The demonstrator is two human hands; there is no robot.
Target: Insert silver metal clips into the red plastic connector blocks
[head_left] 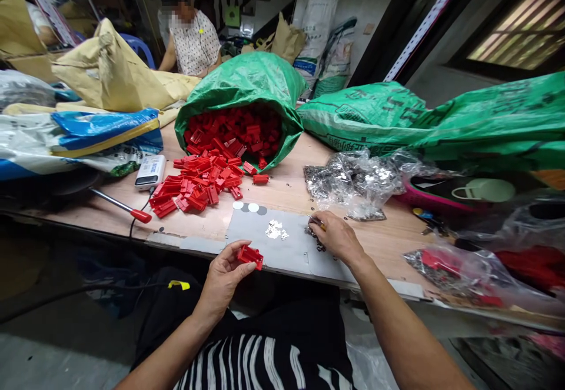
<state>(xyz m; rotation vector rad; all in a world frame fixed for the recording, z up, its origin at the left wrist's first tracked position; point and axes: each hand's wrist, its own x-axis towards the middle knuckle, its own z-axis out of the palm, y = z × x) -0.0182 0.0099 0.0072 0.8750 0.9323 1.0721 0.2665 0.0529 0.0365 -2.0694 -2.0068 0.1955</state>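
The molded parts point(189, 188) look like hard, slightly glossy red plastic, the sack point(247, 78) is creased, shiny woven plastic, the small discs point(274, 230) are bright like metal, and the tabletop point(282, 196) has a smooth, wood-toned, faintly glossy surface.

Two hands point(227, 275) at the surface point(282, 187) hold one red part point(251, 256) and one slim tool point(323, 225), one apiece. Dozens of red pieces point(194, 184), too many to count, spill from one of at least two green sacks point(247, 78). Also seen: two white discs point(253, 207), one white device point(150, 172), one red-tipped lever point(140, 215), one pale cup point(489, 190) and one person in dots point(194, 40).
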